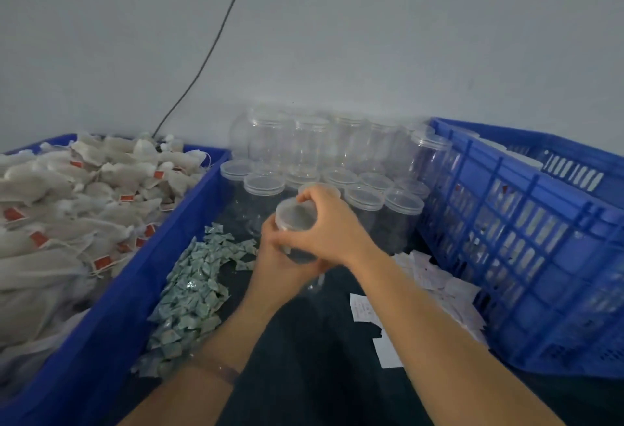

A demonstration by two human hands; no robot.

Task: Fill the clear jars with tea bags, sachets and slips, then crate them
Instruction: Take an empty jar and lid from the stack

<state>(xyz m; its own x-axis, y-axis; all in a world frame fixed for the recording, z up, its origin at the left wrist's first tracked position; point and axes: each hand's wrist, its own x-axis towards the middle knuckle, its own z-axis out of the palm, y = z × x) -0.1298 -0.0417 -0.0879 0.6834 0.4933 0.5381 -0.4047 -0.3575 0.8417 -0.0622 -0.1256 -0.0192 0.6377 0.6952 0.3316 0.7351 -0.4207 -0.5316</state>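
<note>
A clear jar point(297, 255) tilts toward me at the centre of the dark table. My left hand point(273, 263) grips its body from below. My right hand point(324, 223) curls over its clear lid point(293, 216). Behind them stand several clear lidded jars point(364, 196) in stacked rows against the wall. A blue crate point(111, 290) on the left holds a heap of white tea bags point(67, 209) with red tags. Green-white sachets point(192, 290) lie in a strip beside that crate. White paper slips point(435, 287) lie on the right of the table.
A slatted blue crate point(526, 256) stands at the right with jars dimly visible inside it. A black cable point(216, 40) runs down the grey wall behind the tea bags. Dark table surface point(320, 358) shows between my forearms.
</note>
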